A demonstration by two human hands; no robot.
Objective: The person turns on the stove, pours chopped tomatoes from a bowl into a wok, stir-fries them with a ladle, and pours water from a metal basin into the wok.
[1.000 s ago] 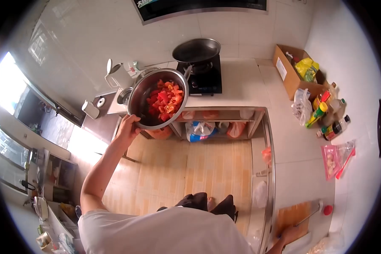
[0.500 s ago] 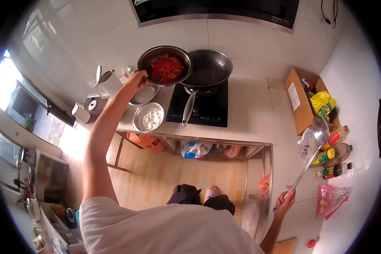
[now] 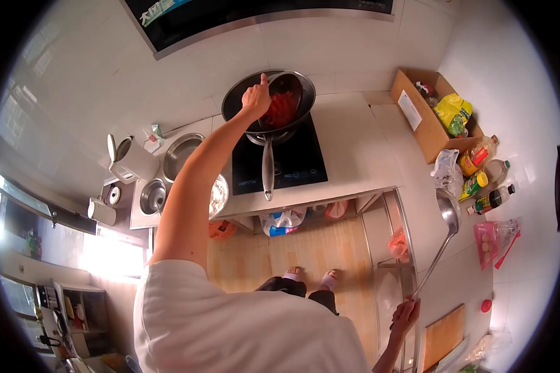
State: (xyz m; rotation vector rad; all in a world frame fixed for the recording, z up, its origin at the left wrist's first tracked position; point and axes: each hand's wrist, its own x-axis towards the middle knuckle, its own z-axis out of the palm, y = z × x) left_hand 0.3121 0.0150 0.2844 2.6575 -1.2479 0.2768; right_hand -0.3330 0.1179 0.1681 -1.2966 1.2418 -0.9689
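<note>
In the head view, the left hand point(image 3: 257, 99) grips a bowl point(image 3: 291, 86), which is tilted over the pan point(image 3: 235, 101) at the upper middle of the frame, with red pieces point(image 3: 281, 110) in it. At lower right, the right hand point(image 3: 406, 315) has its fingers closed around a ladle point(image 3: 449, 217).

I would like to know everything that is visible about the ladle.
The ladle is silver-grey and shiny, apparently metal, with a rounded scoop and a long, thin handle. The right hand grips it near the handle's end. It slants across the view over the right-hand counter, its scoop pointing away from the person, near a translucent plastic bag. Whether the scoop touches anything, I cannot tell.
</note>
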